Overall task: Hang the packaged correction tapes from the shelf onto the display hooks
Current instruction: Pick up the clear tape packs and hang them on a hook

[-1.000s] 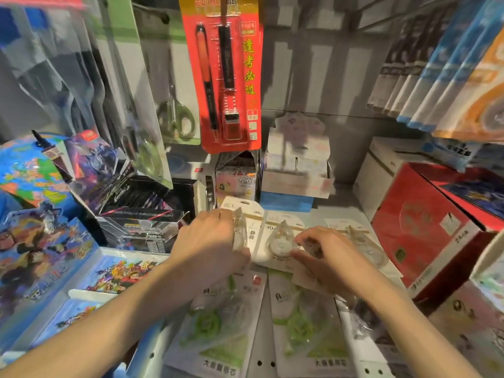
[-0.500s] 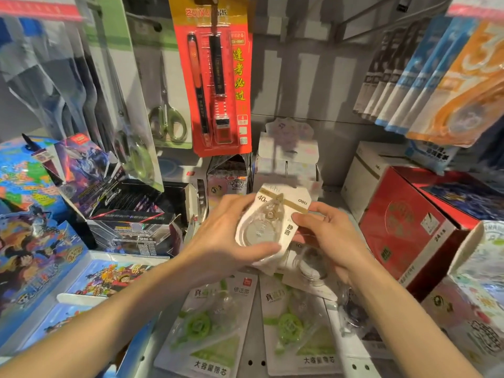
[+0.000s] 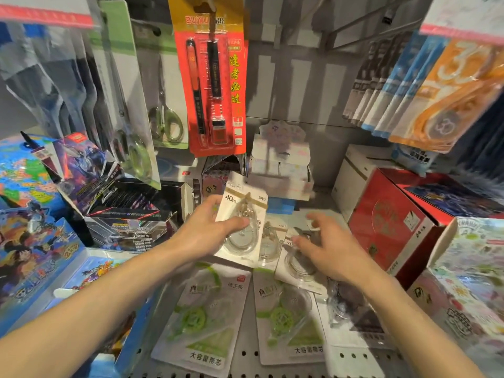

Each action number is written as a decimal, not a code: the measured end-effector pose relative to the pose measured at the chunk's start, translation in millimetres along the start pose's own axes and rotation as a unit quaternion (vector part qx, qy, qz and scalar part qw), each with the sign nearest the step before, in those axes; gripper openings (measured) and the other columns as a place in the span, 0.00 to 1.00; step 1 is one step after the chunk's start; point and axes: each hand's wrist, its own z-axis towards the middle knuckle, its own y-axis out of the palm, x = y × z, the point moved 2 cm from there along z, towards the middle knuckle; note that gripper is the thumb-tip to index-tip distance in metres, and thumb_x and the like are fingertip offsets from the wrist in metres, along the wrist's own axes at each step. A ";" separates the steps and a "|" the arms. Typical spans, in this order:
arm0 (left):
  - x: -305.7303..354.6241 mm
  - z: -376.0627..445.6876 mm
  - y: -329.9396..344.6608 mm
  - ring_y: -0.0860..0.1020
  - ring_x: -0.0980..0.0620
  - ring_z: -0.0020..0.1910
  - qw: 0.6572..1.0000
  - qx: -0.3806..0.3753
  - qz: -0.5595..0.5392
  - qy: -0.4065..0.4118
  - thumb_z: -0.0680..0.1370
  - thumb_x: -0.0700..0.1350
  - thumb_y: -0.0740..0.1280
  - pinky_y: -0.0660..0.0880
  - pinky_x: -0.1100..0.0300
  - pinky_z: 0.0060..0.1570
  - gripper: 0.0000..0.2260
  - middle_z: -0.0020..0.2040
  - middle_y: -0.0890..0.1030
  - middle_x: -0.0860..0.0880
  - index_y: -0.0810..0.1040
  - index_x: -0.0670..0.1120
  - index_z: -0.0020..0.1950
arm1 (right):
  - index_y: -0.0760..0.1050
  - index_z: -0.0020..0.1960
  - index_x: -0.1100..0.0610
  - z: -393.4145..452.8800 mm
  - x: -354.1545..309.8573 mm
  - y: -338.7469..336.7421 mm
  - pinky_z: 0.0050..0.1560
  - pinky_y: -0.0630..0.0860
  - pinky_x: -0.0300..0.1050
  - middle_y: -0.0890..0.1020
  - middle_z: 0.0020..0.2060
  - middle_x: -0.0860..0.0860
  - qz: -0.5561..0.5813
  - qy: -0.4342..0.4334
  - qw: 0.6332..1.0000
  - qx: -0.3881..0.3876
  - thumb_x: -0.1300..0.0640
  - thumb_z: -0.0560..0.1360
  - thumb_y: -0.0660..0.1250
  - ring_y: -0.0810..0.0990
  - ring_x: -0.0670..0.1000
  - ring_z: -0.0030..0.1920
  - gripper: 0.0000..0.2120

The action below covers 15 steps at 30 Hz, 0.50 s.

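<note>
My left hand [image 3: 207,230] grips a white carded correction tape [image 3: 242,214] marked 40m, held upright above the shelf with the thumb across its clear blister. My right hand [image 3: 327,249] hovers with spread fingers over more white correction tape packs [image 3: 297,261] lying on the shelf; it holds nothing. Two green correction tape packs [image 3: 207,317] [image 3: 286,320] lie flat nearer me on the perforated shelf [image 3: 245,358]. Bare display hooks [image 3: 365,25] jut from the back panel at upper right.
A red pen pack [image 3: 212,77] and scissors packs [image 3: 163,115] hang at the upper middle and left. Orange and blue tape packs [image 3: 436,88] hang at upper right. A red carton [image 3: 392,222] stands right; card boxes [image 3: 122,203] crowd the left.
Both hands lifted a white pack from the shelf pile. Now my left hand alone holds it higher and upright, while my right hand has let go and dropped back over the pile.
</note>
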 end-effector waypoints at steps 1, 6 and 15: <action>-1.3 1.0 0.9 0.86 0.53 0.51 1.000 -0.002 0.003 -0.004 0.74 0.51 0.78 0.79 0.48 0.61 0.24 0.54 0.87 0.52 0.74 0.51 0.67 | 0.65 0.77 0.51 -5.4 2.4 8.3 0.68 0.73 0.54 0.75 0.70 0.52 -0.029 0.012 0.999 -0.033 0.32 0.75 0.67 0.76 0.55 0.69 0.38; -3.2 4.3 7.5 0.85 0.53 0.50 1.000 0.001 0.011 -0.009 0.74 0.51 0.78 0.79 0.57 0.50 0.23 0.52 0.86 0.52 0.74 0.51 0.64 | 0.65 0.75 0.54 -14.1 2.0 37.3 0.66 0.72 0.51 0.75 0.67 0.54 -0.094 0.014 0.994 -0.056 0.29 0.73 0.66 0.74 0.57 0.67 0.40; -0.8 -0.1 11.8 0.85 0.57 0.50 1.000 -0.007 -0.017 -0.008 0.75 0.49 0.77 0.77 0.63 0.46 0.22 0.53 0.86 0.53 0.73 0.51 0.65 | 0.67 0.77 0.49 -23.6 4.2 -9.5 0.62 0.72 0.42 0.77 0.67 0.44 0.070 -0.031 0.996 0.035 0.39 0.73 0.73 0.76 0.47 0.65 0.36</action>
